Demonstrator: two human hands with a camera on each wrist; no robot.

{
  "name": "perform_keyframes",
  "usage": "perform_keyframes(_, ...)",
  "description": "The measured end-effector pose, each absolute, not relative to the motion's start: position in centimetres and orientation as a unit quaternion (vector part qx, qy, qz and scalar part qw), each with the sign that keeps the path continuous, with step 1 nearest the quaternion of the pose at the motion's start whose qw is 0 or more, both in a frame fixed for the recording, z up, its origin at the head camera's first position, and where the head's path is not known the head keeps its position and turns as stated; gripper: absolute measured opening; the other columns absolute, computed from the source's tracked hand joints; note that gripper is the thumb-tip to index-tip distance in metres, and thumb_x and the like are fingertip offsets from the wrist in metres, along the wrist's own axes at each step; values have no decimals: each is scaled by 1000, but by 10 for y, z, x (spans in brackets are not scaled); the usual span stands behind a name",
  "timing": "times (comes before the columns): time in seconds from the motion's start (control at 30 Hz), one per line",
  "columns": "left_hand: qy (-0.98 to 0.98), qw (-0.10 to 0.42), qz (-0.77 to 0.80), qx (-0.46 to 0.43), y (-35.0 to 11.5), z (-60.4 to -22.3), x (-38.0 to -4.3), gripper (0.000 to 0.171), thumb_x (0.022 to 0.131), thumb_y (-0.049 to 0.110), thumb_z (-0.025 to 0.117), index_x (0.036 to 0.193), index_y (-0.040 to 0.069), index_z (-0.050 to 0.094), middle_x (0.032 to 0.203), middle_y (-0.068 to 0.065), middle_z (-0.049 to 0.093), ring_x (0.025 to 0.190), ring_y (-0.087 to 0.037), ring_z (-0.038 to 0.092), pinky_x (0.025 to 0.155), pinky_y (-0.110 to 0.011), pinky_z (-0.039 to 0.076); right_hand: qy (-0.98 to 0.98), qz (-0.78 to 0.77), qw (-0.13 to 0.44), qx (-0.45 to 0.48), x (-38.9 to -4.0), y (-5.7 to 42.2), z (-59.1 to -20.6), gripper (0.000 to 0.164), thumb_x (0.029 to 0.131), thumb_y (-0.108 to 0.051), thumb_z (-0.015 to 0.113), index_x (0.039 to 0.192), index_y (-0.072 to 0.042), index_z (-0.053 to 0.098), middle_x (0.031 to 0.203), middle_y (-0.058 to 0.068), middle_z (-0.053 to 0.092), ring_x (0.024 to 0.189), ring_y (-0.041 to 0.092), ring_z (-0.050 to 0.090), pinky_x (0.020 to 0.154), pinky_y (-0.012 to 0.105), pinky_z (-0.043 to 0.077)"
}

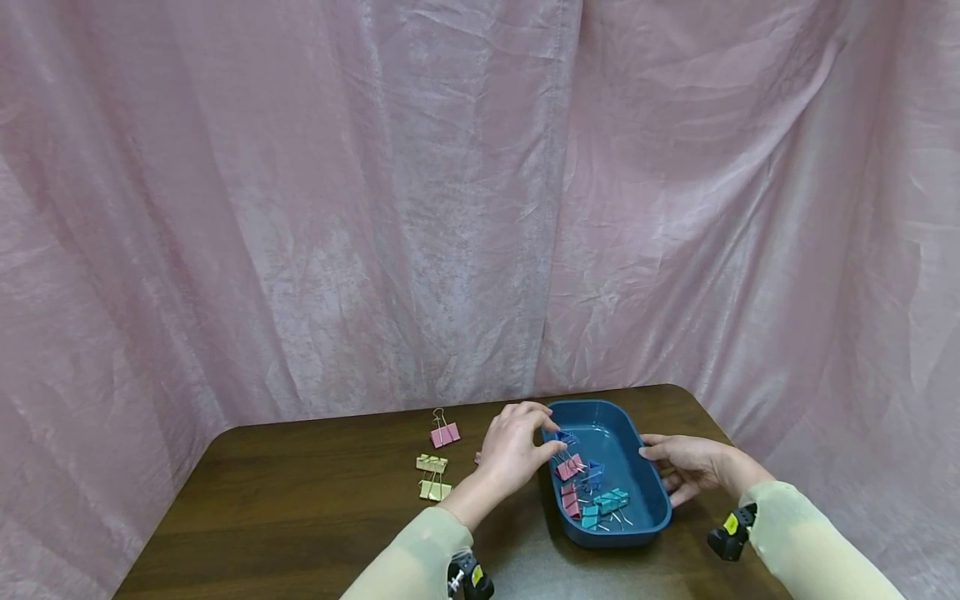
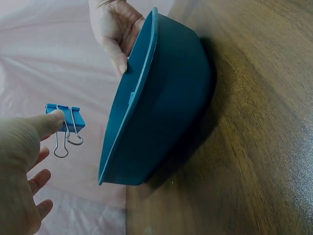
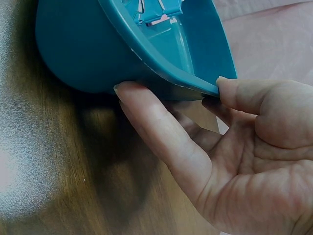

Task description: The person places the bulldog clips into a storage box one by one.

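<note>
Between thumb and fingers my left hand [image 1: 513,442] pinches a blue binder clip [image 2: 73,117], its wire handles hanging down. In the head view that hand is over the left rim of a blue plastic bin [image 1: 630,467]. My right hand [image 1: 693,467] grips the bin's right side, with the thumb on the rim [image 3: 205,88] and fingers against the outer wall. Inside the bin lie pink binder clips [image 1: 570,467], a blue one [image 1: 594,475] and teal ones [image 1: 611,500], gathered along the left side and near end.
Left of the bin, a pink binder clip [image 1: 445,434] and two yellow binder clips [image 1: 435,490] lie on the brown wooden table [image 1: 315,492]. Another pink piece [image 1: 477,457] is mostly hidden by the left hand. A pink curtain [image 1: 420,208] hangs behind the table.
</note>
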State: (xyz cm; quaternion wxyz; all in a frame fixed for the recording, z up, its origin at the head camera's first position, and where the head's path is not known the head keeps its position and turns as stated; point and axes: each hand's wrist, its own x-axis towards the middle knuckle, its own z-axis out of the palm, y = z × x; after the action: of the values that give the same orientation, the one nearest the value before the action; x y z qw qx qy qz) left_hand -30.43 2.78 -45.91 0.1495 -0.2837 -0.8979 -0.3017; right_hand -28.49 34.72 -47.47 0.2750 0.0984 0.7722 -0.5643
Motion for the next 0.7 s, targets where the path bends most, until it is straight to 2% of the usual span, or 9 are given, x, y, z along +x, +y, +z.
perform_keyframes(0.5,-904,145,-298,-270,35,-461,-305,25,87,42,81,102,21,79,124,7,66,119,-20,56,100,-40,45,767,-568,285,83,-285,350,-475,63,110,-24,46,161,-4,16,126,26,62,97,43,71,72,56,60)
perform_keyframes(0.7,-907,143,-294,-266,39,-461,-305,25,87,42,82,101,22,80,125,6,66,118,-20,57,100,-41,45,770,-566,279,92,-284,349,-475,61,109,-23,47,161,-5,19,125,25,63,97,43,71,72,55,60)
